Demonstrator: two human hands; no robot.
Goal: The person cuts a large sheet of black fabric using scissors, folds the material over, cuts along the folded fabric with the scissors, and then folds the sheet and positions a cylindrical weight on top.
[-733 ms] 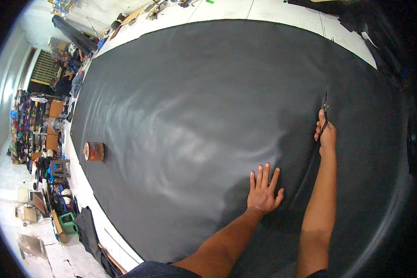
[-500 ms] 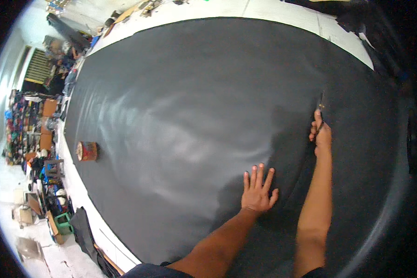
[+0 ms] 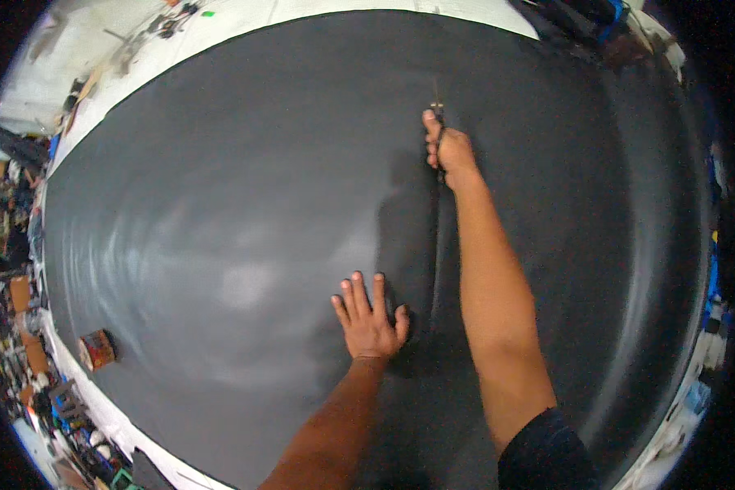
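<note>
A broad sheet of smooth black material (image 3: 245, 180), leather-like with a soft sheen, covers the table. My right hand (image 3: 449, 151) is closed round the dark handles of a pair of scissors (image 3: 437, 107), whose blades point toward the far edge. Behind them a straight slit (image 3: 435, 269) runs back through the sheet toward me. My left hand (image 3: 370, 331) lies flat on the sheet to the left of this slit, fingers spread, holding nothing. How far apart the blades stand is too small to tell.
A round tin (image 3: 97, 349) with a red and brown side sits near the sheet's left edge. White tabletop (image 3: 106, 412) shows along that edge. Shelves crowded with goods and boxes (image 3: 8, 343) stand beyond. Dark material (image 3: 584, 33) lies at the far right.
My right hand has carried the scissors farther away from me, and the slit behind them shows longer. The view has swung right. My left hand stays flat on the sheet.
</note>
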